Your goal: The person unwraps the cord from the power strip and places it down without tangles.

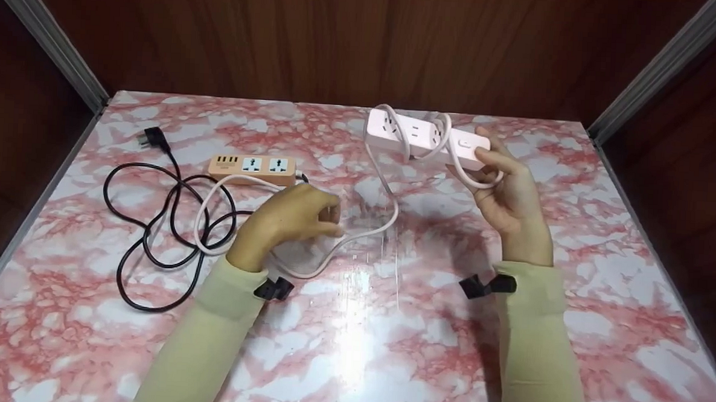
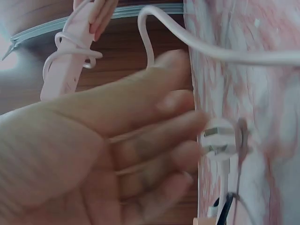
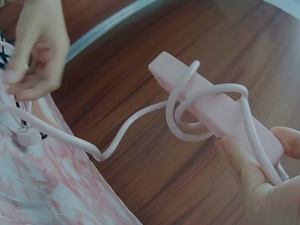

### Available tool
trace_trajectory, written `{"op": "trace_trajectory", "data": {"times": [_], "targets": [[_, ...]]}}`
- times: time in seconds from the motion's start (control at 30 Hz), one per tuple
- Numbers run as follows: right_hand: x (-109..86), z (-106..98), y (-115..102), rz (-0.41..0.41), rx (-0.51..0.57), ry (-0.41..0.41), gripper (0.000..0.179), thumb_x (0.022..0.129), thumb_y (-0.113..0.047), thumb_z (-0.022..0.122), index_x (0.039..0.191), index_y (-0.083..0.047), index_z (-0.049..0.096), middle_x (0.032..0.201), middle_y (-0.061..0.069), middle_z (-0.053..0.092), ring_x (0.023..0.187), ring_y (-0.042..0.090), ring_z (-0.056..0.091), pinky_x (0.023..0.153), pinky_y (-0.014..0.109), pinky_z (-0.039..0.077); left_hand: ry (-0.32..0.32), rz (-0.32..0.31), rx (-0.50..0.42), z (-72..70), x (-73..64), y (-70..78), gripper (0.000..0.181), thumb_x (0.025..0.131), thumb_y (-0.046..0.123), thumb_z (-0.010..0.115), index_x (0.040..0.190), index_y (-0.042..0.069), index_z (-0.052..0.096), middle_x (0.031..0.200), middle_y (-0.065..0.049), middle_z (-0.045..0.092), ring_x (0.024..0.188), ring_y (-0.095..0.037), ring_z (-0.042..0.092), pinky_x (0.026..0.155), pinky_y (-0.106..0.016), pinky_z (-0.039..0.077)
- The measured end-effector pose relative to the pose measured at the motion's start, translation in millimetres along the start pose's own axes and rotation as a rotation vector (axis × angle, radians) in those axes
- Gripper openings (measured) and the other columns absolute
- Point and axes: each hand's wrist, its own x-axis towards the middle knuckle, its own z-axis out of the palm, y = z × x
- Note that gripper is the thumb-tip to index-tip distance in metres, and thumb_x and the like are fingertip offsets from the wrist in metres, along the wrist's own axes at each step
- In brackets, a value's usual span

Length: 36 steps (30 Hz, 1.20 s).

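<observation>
My right hand (image 1: 512, 192) grips one end of a pink power strip (image 1: 418, 134), raised over the far part of the table. Loops of its pink cord (image 3: 213, 89) are wound loosely round the strip. From there the cord runs down to the table and past my left hand (image 1: 297, 216). That hand hovers with loosely bent fingers, its palm and fingers blurred in the left wrist view. A pale plug (image 2: 219, 138) on the cord shows beyond its fingertips there; the hand hides it in the head view.
An orange power strip (image 1: 262, 170) lies at the back left of the marbled table (image 1: 339, 345). Its black cord (image 1: 145, 225) spreads in loose loops to the left, ending in a black plug (image 1: 154, 138). Dark wood panels (image 1: 341, 43) wall in the back and sides.
</observation>
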Motion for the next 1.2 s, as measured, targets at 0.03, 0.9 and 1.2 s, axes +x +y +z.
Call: {"op": "trace_trajectory", "data": {"times": [0.03, 0.9, 1.2], "targets": [[-0.4, 0, 0, 0.006, 0.013, 0.01, 0.04, 0.104, 0.007, 0.054, 0.143, -0.004, 0.05, 0.122, 0.02, 0.062, 0.091, 0.026, 0.075, 0.089, 0.045, 0.063, 0.042, 0.018, -0.013, 1.1, 1.9, 1.2, 0.018, 0.096, 0.03, 0.082, 0.092, 0.015, 0.074, 0.09, -0.001, 0.073, 0.082, -0.019, 0.066, 0.079, -0.04, 0.054], [0.5, 4, 7, 0.042, 0.056, 0.053, 0.04, 0.103, 0.009, 0.056, 0.141, -0.003, 0.053, 0.126, 0.023, 0.061, 0.099, 0.031, 0.075, 0.091, 0.048, 0.062, 0.261, 0.16, -0.156, 50.9, 32.7, 33.6, 0.02, 0.104, 0.025, 0.072, 0.115, 0.012, 0.081, 0.097, -0.002, 0.08, 0.084, -0.012, 0.073, 0.08, -0.032, 0.059], [0.8, 4, 8, 0.046, 0.044, 0.068, 0.038, 0.104, 0.006, 0.054, 0.141, -0.004, 0.052, 0.126, 0.022, 0.061, 0.099, 0.03, 0.075, 0.091, 0.047, 0.062, 0.215, 0.178, -0.22, 49.7, 31.1, 29.2, 0.015, 0.104, 0.02, 0.071, 0.109, 0.01, 0.081, 0.086, 0.0, 0.077, 0.075, -0.01, 0.068, 0.076, -0.033, 0.056]]}}
